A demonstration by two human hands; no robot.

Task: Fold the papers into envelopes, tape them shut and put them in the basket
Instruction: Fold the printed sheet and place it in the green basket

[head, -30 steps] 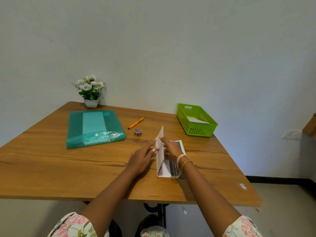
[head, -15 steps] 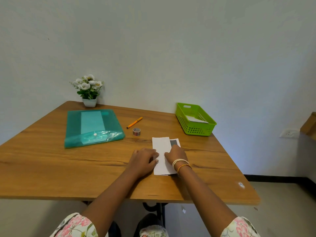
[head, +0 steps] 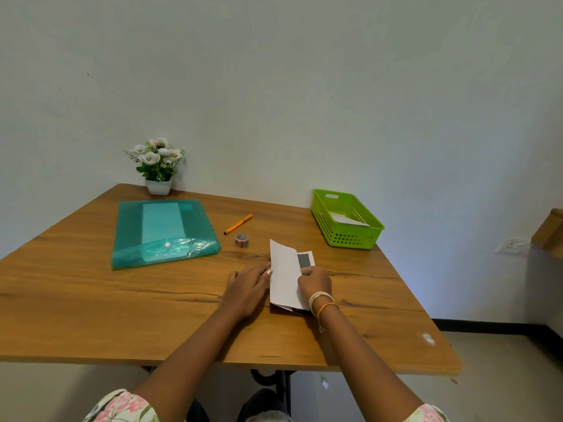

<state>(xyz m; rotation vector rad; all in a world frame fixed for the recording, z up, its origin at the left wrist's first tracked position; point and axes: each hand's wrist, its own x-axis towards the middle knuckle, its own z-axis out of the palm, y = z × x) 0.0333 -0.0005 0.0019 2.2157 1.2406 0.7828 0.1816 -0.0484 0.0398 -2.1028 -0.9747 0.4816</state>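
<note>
Fingers of the right hand are curled down on the folded white sheet of paper, pinching or pressing its right edge; which of the two I cannot tell. The left hand lies nearly flat on the wooden table, its fingertips touching the sheet's left edge. The paper sits on the table between the hands, its far end lifting slightly, with a grey printed panel showing beside the folded flap.

Folding looks only partway done: no tape is on this sheet, and the small roll of tape stands untouched beyond it, near the orange pen. The green plastic basket at the far right already holds at least one white folded piece. More sheets seem to wait in the teal plastic folder.

Half a second ago the flap lay pressed flat under both hands; now its far end has sprung up a little.
</note>
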